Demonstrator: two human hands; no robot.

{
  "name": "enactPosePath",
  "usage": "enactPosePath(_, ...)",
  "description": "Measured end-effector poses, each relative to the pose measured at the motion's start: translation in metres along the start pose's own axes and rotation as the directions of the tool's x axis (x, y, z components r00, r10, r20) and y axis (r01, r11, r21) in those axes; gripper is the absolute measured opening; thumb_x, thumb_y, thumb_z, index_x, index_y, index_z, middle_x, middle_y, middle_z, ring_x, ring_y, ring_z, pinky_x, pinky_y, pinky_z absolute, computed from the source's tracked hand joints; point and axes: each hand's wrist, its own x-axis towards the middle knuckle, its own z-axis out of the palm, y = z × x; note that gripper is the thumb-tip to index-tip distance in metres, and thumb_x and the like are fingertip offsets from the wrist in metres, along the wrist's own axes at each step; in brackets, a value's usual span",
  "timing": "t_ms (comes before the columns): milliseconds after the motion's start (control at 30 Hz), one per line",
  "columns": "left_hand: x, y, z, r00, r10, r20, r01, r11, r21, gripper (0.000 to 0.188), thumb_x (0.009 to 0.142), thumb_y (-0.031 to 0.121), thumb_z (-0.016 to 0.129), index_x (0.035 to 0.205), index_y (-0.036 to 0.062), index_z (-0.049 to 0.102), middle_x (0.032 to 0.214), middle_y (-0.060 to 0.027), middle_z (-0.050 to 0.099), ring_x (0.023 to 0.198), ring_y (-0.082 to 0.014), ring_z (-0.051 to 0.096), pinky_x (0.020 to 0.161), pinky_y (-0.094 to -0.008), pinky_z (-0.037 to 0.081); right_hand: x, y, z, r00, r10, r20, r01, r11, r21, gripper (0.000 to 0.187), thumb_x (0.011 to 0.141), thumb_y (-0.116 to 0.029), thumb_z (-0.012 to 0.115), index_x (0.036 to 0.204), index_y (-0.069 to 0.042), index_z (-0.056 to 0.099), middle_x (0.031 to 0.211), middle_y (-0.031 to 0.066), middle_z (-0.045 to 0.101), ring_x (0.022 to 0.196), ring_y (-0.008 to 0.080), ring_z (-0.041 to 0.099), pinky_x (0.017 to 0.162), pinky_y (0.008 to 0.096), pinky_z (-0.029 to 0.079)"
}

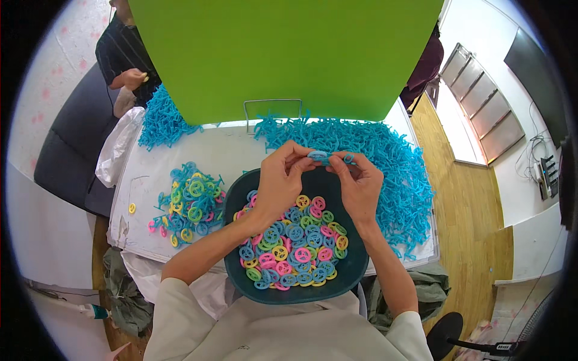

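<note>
Above the far rim of a dark green basin (355, 265), both my hands are pinched close together. Between the fingertips of my left hand (278, 183) is a small blue plastic wheel (317, 154). My right hand (363, 188) grips a blue plastic stem piece (348, 158), which meets the wheel; whether they are joined I cannot tell. The basin holds many small plastic wheels (302, 255) in pink, yellow, green and blue. Just beyond my right hand spreads a large heap of loose blue stem pieces (394, 174).
Left of the basin lies a mixed pile (194, 203) of blue stems with coloured wheels. A tall green panel (283, 54) stands across the white table (135, 231), with a wire stand (273, 100) before it. Another person's hand (132, 79) shows at far left, near another blue heap (164, 123).
</note>
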Motion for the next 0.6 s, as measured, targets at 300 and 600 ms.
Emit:
enactPosePath(300, 0.011, 0.012, -0.007, 1.0, -0.023, 0.011, 0.021, 0.992, 0.122, 0.018, 0.09, 0.004, 0.059, 0.106, -0.0026, 0.063, 0.091, -0.0078, 0.067, 0.079, -0.0122, 0.065, 0.071, -0.0259, 0.053, 0.006, 0.005, 0.001, 0.988, -0.145, 0.042, 0.148, 0.987, -0.064, 0.02, 0.085, -0.001, 0.068, 0.104, 0.0, 0.063, 0.099, 0.0046, 0.064, 0.085, 0.0085, 0.058, 0.075, 0.0216, 0.048)
enactPosePath(600, 0.003, -0.008, -0.015, 0.773, -0.437, 0.46, -0.168, 0.558, 0.813, 0.022, 0.092, 0.025, 0.061, 0.108, 0.0107, 0.066, 0.097, -0.0128, 0.07, 0.083, -0.0284, 0.069, 0.083, -0.0418, 0.054, 0.005, 0.008, -0.008, 0.994, -0.066, 0.093, 0.043, 0.973, 0.227, 0.025, 0.097, -0.007, 0.051, 0.121, -0.001, 0.054, 0.106, 0.0119, 0.066, 0.092, 0.0144, 0.063, 0.085, 0.0254, 0.049)
